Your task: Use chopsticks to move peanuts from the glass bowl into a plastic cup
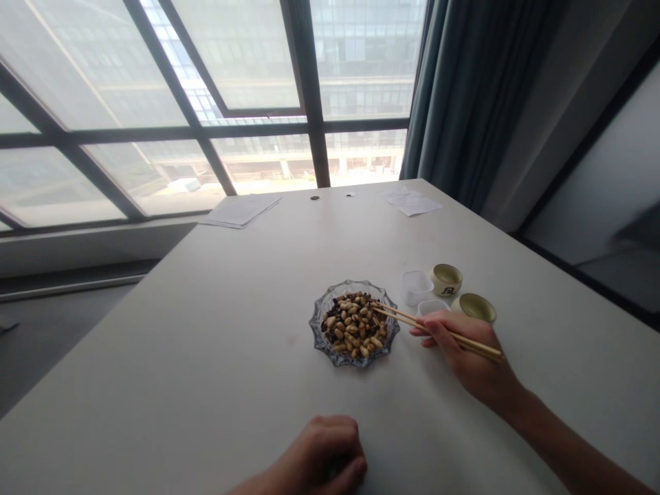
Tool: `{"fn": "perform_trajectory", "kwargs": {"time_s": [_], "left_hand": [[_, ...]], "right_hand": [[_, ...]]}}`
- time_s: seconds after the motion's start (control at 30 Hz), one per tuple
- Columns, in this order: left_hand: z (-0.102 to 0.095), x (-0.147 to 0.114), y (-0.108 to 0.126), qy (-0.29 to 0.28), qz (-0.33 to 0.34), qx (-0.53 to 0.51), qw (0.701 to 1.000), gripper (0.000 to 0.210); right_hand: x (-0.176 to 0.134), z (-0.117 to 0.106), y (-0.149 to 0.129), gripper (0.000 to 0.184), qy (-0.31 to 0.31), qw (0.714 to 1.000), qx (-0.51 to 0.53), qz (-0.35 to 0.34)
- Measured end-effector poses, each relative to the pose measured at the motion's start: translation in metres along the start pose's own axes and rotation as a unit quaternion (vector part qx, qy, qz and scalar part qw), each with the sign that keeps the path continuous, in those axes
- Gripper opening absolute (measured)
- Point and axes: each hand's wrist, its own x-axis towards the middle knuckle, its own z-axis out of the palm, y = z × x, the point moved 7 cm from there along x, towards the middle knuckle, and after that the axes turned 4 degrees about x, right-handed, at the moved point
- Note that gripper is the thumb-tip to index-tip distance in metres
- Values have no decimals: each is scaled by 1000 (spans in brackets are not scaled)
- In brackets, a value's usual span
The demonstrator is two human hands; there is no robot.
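A scalloped glass bowl (pixel 320 347) stands on the table, heaped with nuts (pixel 355 323) in their shells, peanuts among them, and small dark pieces. My right hand (pixel 464 350) is closed around a pair of chopsticks (pixel 407 317) at the bowl's right. Their tips reach over the bowl's right side and touch or nearly touch the pile; whether they pinch a piece is too small to tell. Curled into a loose fist, my left hand (pixel 324 454) rests on the table in front of the bowl. Nothing shows in it, though its palm is hidden.
Beyond my right hand stand two clear plastic containers (pixel 416 287), one partly covered by the hand. Next to them are two small greenish cups (pixel 446 280). Papers (pixel 242 210) lie at the table's far left, more sheets (pixel 412 201) at the far right. Windows and a curtain (pixel 458 103) rise behind.
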Motion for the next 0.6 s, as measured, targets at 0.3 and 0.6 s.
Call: {"fn": "perform_trajectory", "kwargs": {"time_s": [0.3,0.6], "left_hand": [[-2,0,1,0,-7,1,1000,57],[-1,0,1,1,-6,2,1000,57]], "right_hand": [[-4,-52,-22,22,148,989,-22,-12],[-1,-120,-10,25,326,934,-135,60]]}}
